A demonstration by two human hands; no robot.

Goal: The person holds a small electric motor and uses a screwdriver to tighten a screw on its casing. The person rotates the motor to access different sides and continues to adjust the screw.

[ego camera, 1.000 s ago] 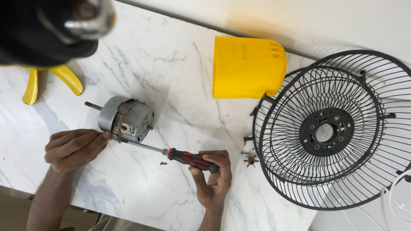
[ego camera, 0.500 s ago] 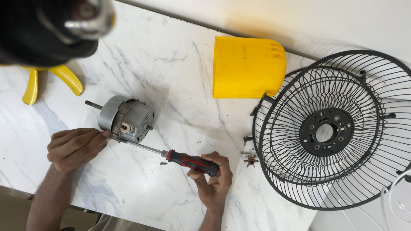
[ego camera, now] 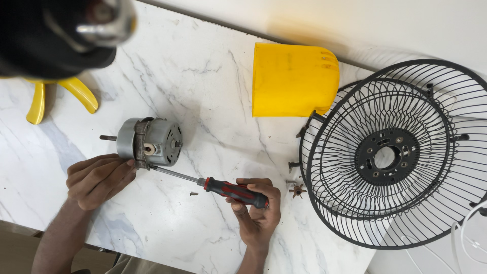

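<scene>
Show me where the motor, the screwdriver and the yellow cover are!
motor [ego camera: 152,142], head view, on the silver round body.
screwdriver [ego camera: 234,192], head view, on the red and black handle.
yellow cover [ego camera: 291,81], head view, on the middle of its flat side.

— Where's the motor [ego camera: 149,142]?
— On the bench [ego camera: 203,81], left of the cover [ego camera: 291,80]; the screwdriver [ego camera: 223,186] lies just before it.
— And the fan guard [ego camera: 390,157]?
— Far right, beside the cover.

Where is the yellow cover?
In the head view, the yellow cover lies on the marble table near its far edge, just left of the black fan grille and up-right of the motor.
</scene>
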